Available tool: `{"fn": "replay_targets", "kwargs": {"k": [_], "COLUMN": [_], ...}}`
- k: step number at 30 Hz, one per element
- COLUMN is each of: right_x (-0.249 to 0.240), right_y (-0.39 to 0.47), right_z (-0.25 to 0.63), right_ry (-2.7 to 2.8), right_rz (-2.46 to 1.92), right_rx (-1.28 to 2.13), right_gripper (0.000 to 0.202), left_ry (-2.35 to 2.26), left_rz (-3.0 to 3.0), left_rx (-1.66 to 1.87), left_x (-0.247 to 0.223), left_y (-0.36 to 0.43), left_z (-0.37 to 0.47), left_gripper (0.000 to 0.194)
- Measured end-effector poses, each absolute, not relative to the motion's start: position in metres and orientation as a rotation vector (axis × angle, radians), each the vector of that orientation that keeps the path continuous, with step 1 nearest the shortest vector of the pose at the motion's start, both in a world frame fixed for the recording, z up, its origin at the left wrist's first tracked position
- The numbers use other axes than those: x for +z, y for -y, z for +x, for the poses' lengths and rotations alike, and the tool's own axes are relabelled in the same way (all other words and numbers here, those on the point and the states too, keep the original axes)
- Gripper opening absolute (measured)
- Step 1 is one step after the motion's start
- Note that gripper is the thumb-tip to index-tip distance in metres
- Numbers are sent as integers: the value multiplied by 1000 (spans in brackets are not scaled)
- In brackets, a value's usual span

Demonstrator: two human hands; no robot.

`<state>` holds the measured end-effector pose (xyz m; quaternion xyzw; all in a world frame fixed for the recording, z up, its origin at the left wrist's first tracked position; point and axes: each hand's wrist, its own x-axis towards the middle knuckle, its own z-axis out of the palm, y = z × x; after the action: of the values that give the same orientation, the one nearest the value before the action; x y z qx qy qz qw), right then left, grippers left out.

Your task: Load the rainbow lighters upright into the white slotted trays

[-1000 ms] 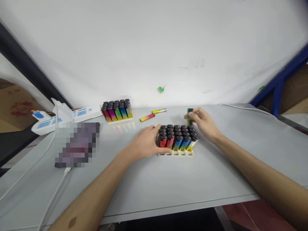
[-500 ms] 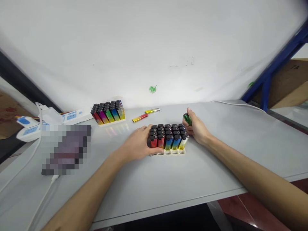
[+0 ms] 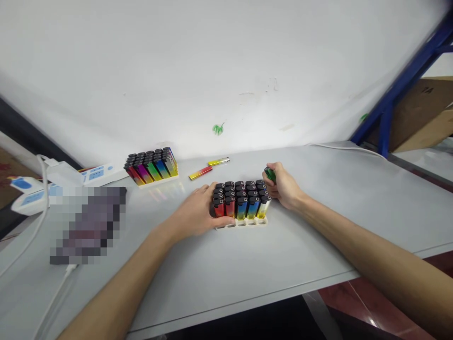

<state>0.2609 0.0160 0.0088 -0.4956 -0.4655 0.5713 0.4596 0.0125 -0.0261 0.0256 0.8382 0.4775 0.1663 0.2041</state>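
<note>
My left hand [image 3: 198, 208] is closed round the left end of a white lighter tray [image 3: 241, 224], its thumb along the front edge. Black-topped lighters [image 3: 242, 208] in red, blue-yellow and silver-yellow stand upright in the tray in rows, and the front row of holes holds none. At the tray's back right corner, my right hand [image 3: 285, 186] is wrapped round a green lighter [image 3: 270, 174], with the thumb at its top end. The lower part of that lighter is hidden by the fingers.
Another tray full of lighters [image 3: 152, 170] stands by the wall at the back left. A red-yellow lighter [image 3: 200, 173] and a yellow-silver lighter [image 3: 218, 161] lie on the table [image 3: 226, 274]. To the left are a blurred-out device [image 3: 88, 222], white cables and power strips [image 3: 101, 173].
My right thumb has come down over the top of the green lighter. The view has shifted slightly, while my left hand keeps its place on the tray.
</note>
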Motion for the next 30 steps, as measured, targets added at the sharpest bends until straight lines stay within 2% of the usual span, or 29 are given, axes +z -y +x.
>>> {"fn": "replay_targets", "kwargs": {"k": [7,9,13,15,19,24,30], "right_x": [9,10,10,10,10,8,10], "right_y": [-14,-14,-14,-14,-16,-16,-18], "right_z": [260,260,260,261,261,260,266], "right_ry": [1158,1162,1156,1141,1133,1159,1193], "right_rz": [-1237,-1227,-1216,-1228,-1245,-1249,-1199], "right_rx": [1398,1397,1395,1401,1405,1394,1293], "right_gripper": [52,57,61,57,50,49,54], "left_ry": [-1320,-1273,-1249,-1241,-1217,-1274,-1278], "left_rz": [2324,2314,2265,2265,2306,2322,2363], "left_rx": [460,447,413,380,363,332,358], "left_x": [23,24,26,27,28,30,28], "left_y": [25,25,24,24,24,26,24], "left_z": [10,6,1,0,1,3,3], "left_gripper": [67,78,112,118,108,77,64]}}
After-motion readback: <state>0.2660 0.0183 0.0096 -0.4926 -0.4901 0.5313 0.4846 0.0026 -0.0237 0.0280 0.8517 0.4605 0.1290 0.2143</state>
